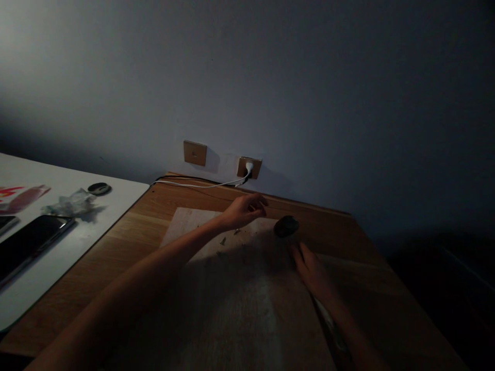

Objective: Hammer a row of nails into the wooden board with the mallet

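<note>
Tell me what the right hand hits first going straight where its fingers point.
The right hand would probably meet the dark rounded object just ahead; depth is unclear in this dim view.

A slender, bare left forearm (154,271) is tapering into a bare left hand (242,211); the right forearm (351,324) and right hand (314,269) are likewise showing bare.

The location appeared to be a home: a wooden desk (332,226) stood against a plain far wall (270,77) fitted with two outlet plates (189,150); a phone (36,237) lay on a white desk (73,252) at left.
</note>
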Demonstrator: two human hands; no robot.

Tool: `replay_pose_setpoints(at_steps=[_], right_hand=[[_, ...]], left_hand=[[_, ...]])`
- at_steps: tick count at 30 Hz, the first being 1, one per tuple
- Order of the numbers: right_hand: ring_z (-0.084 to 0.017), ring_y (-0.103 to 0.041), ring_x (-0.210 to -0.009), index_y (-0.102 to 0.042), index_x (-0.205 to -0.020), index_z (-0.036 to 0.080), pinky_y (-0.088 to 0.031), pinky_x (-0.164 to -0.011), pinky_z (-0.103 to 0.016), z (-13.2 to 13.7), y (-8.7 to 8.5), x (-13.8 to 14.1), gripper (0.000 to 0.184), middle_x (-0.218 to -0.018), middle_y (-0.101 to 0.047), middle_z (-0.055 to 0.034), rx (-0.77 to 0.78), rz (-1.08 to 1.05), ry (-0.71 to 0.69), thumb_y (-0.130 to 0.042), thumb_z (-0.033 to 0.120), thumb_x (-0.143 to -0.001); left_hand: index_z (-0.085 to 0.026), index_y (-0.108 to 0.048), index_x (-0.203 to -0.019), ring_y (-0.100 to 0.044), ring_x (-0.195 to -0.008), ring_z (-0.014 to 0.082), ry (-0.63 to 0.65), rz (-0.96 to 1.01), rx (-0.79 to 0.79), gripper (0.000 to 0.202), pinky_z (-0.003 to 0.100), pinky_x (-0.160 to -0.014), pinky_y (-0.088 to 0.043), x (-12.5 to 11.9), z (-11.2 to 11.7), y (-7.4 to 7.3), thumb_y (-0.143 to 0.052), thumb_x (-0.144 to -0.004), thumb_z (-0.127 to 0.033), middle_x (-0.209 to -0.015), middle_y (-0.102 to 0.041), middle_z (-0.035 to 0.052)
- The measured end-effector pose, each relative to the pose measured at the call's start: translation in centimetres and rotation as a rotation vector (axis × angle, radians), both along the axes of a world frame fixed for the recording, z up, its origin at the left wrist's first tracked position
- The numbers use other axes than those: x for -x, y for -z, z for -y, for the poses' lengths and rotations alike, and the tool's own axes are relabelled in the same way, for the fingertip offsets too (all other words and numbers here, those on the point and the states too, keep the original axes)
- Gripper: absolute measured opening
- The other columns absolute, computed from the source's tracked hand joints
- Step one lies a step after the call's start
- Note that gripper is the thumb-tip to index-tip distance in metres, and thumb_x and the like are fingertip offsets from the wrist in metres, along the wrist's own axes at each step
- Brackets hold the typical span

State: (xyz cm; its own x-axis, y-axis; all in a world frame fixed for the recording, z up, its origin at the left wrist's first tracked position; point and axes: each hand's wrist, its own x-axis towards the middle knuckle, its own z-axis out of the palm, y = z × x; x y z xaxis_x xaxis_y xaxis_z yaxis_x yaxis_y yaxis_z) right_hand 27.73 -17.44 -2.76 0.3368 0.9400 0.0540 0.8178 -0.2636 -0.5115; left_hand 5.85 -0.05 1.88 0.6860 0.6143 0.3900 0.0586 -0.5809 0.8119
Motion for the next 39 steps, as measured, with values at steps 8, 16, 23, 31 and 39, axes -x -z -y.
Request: replay_pose_setpoints(at_steps=[8,16,23,31,39], right_hand=[[-0.031,-0.073,-0.099,-0.065,-0.124,0.021,-0.051,-0.084,-0.040,0.6,1.0,0.1,0.052,-0.113,-0.075,-0.0178,-0.014,0.104,-0.015,-0.035,0.057,-0.100],[-0.027,-0.073,-0.074,-0.065,-0.125,0.016,-0.047,-0.066,-0.033,0.6,1.1,1.4,0.046,-0.087,-0.076,-0.0155,0.008,0.199,-0.030,-0.037,0.047,-0.105],[-0.027,-0.074,-0.077,-0.063,-0.122,0.019,-0.045,-0.067,-0.032,0.3,0.7,1.2,0.046,-0.085,-0.077,-0.0121,0.027,0.227,-0.024,-0.028,0.044,-0.107],[-0.030,-0.074,-0.085,-0.063,-0.121,0.017,-0.046,-0.069,-0.034,0.3,0.3,1.4,0.047,-0.106,-0.077,-0.0184,0.034,0.215,-0.035,-0.028,0.045,-0.105],[-0.031,-0.073,-0.094,-0.064,-0.126,0.019,-0.051,-0.078,-0.037,0.1,0.6,0.7,0.050,-0.105,-0.077,-0.0170,0.017,0.157,-0.007,-0.032,0.050,-0.103]], left_hand=[[-0.018,-0.072,-0.089,-0.066,-0.074,0.0191,0.174,-0.790,-0.397,0.015,0.023,-0.058,-0.042,2.8,0.1,-0.7,-0.075,-0.075,-0.022,-0.086,-0.074,0.0055],[-0.019,-0.073,-0.093,-0.067,-0.074,0.0179,0.188,-0.720,-0.460,0.016,0.023,-0.061,-0.044,1.8,0.6,0.1,-0.067,-0.080,-0.012,-0.086,-0.073,0.0044],[-0.014,-0.074,-0.101,-0.069,-0.090,0.0179,0.162,-0.332,-0.363,0.025,0.023,-0.082,-0.050,0.3,0.7,3.0,-0.060,-0.083,-0.002,-0.101,-0.074,0.0087],[-0.014,-0.075,-0.097,-0.070,-0.082,0.0165,0.066,-0.283,-0.227,0.022,0.022,-0.075,-0.049,0.4,0.0,4.1,-0.062,-0.083,-0.004,-0.092,-0.077,0.0051],[-0.016,-0.075,-0.097,-0.071,-0.086,0.0178,0.096,-0.285,-0.300,0.025,0.023,-0.078,-0.050,0.4,0.0,4.6,-0.060,-0.081,-0.004,-0.095,-0.077,0.0060]])
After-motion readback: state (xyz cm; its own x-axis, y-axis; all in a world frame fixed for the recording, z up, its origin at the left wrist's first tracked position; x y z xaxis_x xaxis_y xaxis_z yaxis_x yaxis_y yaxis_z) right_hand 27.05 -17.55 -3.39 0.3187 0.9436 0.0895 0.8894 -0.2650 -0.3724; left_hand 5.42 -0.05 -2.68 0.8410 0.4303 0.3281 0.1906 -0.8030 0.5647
